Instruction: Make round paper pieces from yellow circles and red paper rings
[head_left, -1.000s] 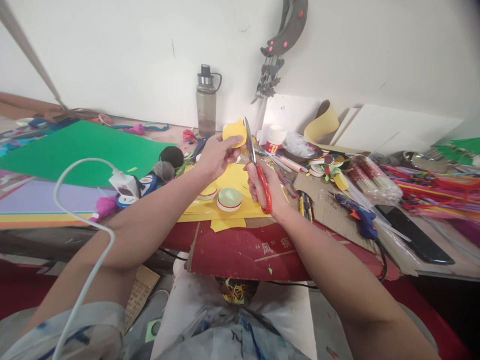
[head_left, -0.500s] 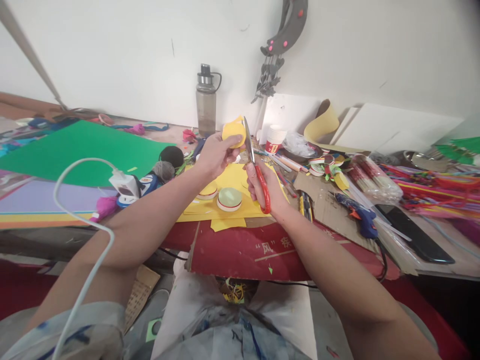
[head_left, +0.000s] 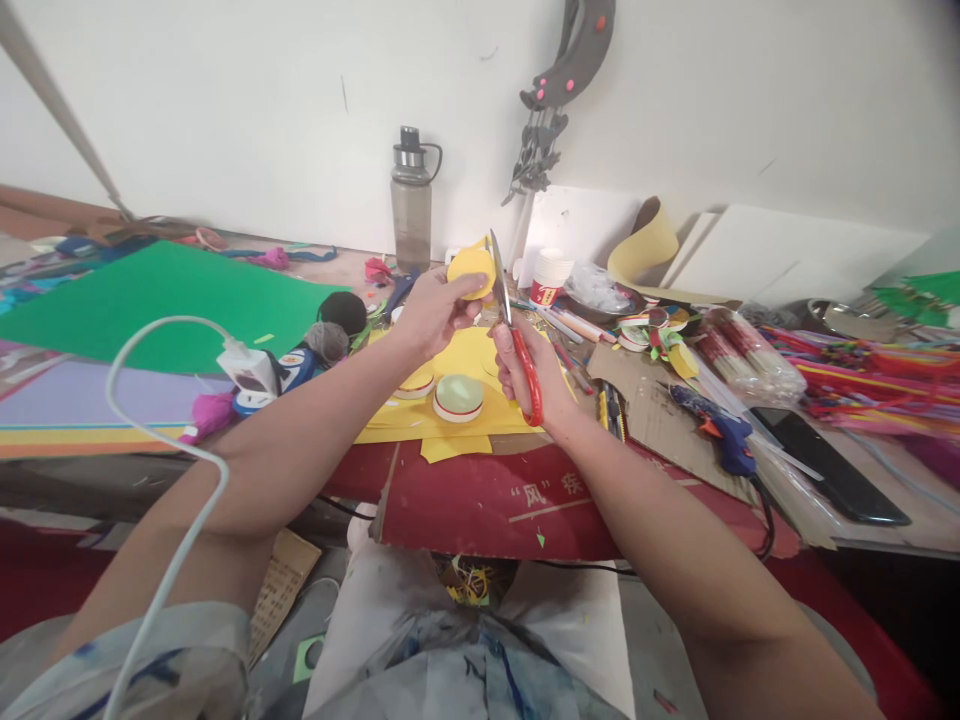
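One cluttered table (head_left: 930,535) bore everything, with a piece of red cardboard (head_left: 465,510) jutting past the middle of its front edge. Yellow sheets (head_left: 379,430) lay behind that edge, partly on the cardboard. Red-handled scissors (head_left: 533,385) stood blades up and away, above the sheets' back right corner, their handle gripped in the curled fingers of the right hand (head_left: 551,375). The left hand (head_left: 435,315) pinched a rounded yellow piece (head_left: 469,268) between thumb and fingers; it rose above the fingertips, over the sheets' back edge, its right side up against the blades. Whether the blades were parted could not be told. Nearer the sheets' front edge sat a green-topped disc (head_left: 459,393), below both hands.
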